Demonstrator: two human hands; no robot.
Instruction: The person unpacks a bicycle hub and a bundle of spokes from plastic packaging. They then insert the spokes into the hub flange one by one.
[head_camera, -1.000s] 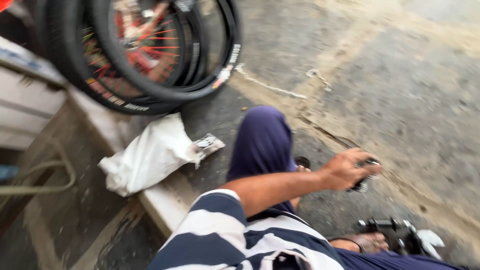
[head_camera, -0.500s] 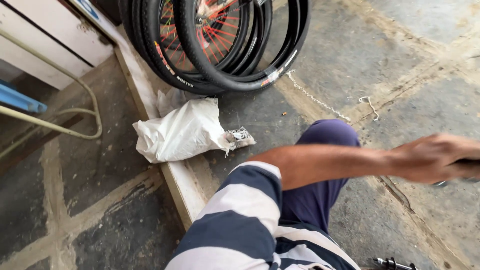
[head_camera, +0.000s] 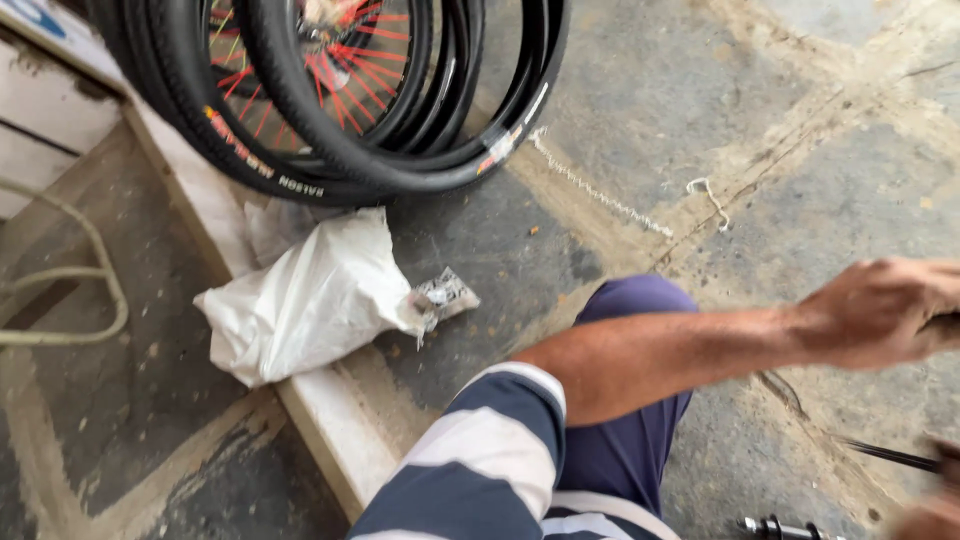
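Note:
My left hand (head_camera: 880, 310) reaches out to the right on a bare forearm, over my knee in purple trousers (head_camera: 640, 400). Its fingers are curled around a small dark object (head_camera: 945, 325) that the frame edge mostly cuts off. My striped sleeve (head_camera: 480, 460) fills the bottom centre. My right hand is out of sight. A blurred skin-coloured shape (head_camera: 930, 515) in the bottom right corner cannot be identified. Beside it lie a thin dark rod (head_camera: 890, 455) and a dark metal axle part (head_camera: 780, 527) on the concrete floor.
Several bicycle wheels with black tyres and red spokes (head_camera: 340, 90) lean at the top left. A crumpled white sack (head_camera: 310, 295) lies over a pale raised kerb (head_camera: 340, 440), with a small plastic packet (head_camera: 445, 295) beside it. A hose (head_camera: 90, 270) loops at the left.
The view has swung right and closer to the floor. My left arm has stretched further right, with the hand now at the frame edge.

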